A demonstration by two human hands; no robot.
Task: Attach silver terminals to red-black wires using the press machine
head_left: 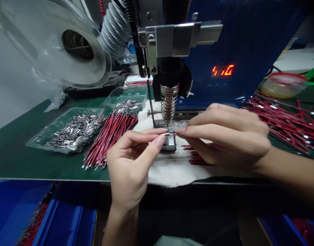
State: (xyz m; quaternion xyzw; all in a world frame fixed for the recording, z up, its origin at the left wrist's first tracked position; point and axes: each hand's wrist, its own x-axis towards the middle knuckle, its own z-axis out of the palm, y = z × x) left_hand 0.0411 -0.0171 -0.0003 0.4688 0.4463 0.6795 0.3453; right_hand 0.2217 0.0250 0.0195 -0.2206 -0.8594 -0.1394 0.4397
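Two hands engaged: left hand [128, 164] grasping one metal connector [168, 134], right hand [226, 135] one red wire [174, 134]. Two clear trays [45, 135] at left on tabletop [12, 153].

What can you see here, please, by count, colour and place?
machine: one, blue, back
table: one, green, below machine
bins: at least two, blue, below table
display: one, red, on machine
spring: one, silver, centre
reel: one, clear, upper left
hose: one, white, beside reel
trays: two, clear, table's left
metal parts: many, silver, in trays
wires: many, red-black, table and bins
cloth: one, white, front centre
tub: one, clear, red-rimmed, right
left hand: one, bare, centre
right hand: one, bare, centre right
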